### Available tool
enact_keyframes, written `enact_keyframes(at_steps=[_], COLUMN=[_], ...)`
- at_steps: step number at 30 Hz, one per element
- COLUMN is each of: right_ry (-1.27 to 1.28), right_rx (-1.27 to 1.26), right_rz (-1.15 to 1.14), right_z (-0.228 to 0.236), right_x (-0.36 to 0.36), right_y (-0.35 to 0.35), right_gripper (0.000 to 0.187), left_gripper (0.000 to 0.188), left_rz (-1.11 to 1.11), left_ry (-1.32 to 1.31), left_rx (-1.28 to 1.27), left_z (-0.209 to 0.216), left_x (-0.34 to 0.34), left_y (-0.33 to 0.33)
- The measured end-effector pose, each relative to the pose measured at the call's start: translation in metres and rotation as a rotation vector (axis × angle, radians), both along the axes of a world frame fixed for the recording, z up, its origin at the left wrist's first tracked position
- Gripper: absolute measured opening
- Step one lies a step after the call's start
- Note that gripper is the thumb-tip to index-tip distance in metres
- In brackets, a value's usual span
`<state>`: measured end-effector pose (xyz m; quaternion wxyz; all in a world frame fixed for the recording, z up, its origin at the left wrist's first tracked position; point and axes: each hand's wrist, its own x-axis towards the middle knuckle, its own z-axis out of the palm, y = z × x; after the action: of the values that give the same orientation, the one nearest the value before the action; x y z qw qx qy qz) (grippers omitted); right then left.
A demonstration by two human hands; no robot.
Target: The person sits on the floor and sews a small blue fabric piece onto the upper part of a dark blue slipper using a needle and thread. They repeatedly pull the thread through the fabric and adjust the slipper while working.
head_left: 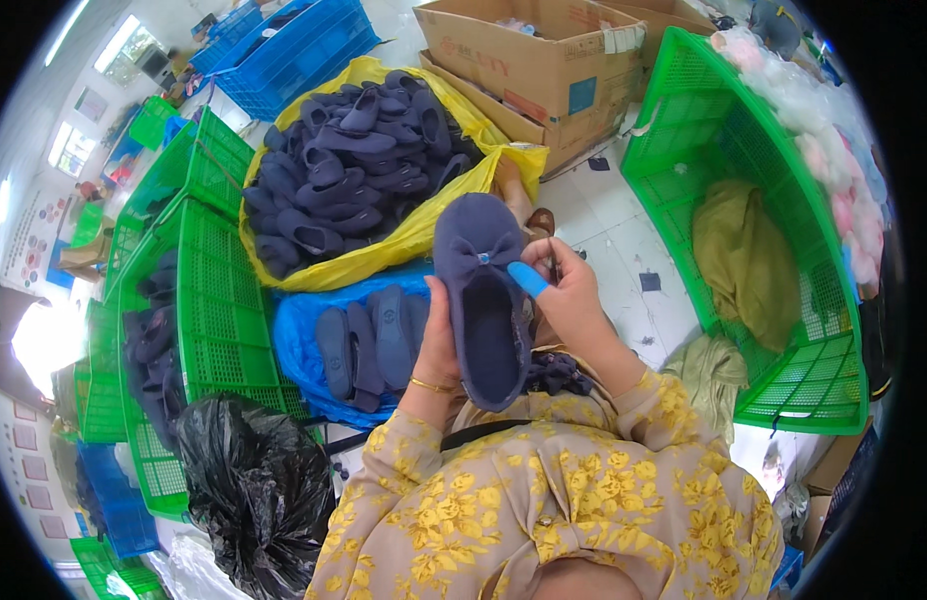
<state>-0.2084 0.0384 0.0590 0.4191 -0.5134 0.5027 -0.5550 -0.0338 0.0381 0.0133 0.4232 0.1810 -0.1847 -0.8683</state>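
A navy fabric slipper is held up in front of me, toe pointing away and its opening facing me. Across its upper sits a bow with a small shiny bead at the centre. My left hand is closed round the slipper's left side. At the bow's right end is my right hand, its thumb wrapped in blue tape and its fingers pinched together. Whatever lies between those fingers is too small to make out. Several dark bows or fabric pieces lie in my lap, partly hidden by the slipper.
Beyond my hands, a yellow sack is heaped with navy slippers. A blue bag holds several soles. Green crates stand left; another green crate with olive cloth stands right. A black plastic bag sits near left; cardboard boxes stand behind.
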Motion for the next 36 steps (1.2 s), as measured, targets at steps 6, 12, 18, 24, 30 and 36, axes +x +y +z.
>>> enact_keyframes(at_steps=[6,12,18,24,30,36], right_ry=[-0.014,0.399,0.654,0.419,0.093,-0.017], right_rx=[-0.073,-0.455,-0.379,0.144,0.324,0.421], right_rz=[-0.045,0.061,0.169,-0.540,-1.203,-1.336], right_z=[0.019,0.039,0.031,-0.006,-0.117,-0.173], right_x=[-0.009,-0.009,-0.050,-0.235,-0.549,-0.565], right_y=[-0.006,-0.020,-0.037,-0.019,0.131,0.197], right_gripper=[0.009,0.032,0.027,0.033,0.033,0.035], left_gripper=[0.095,0.078,0.082,0.094,0.050,0.032], left_rz=[-0.002,-0.030,-0.032,0.106,0.483,0.720], left_ry=[-0.016,-0.228,-0.269,-0.054,-0.115,-0.107], left_rx=[0.041,0.038,0.053,0.121,0.267,0.187], left_z=[0.021,0.022,0.010,-0.007,-0.067,-0.030], left_x=[-0.002,-0.003,0.009,0.056,0.069,0.161], left_y=[0.000,0.006,0.004,0.002,-0.001,-0.002])
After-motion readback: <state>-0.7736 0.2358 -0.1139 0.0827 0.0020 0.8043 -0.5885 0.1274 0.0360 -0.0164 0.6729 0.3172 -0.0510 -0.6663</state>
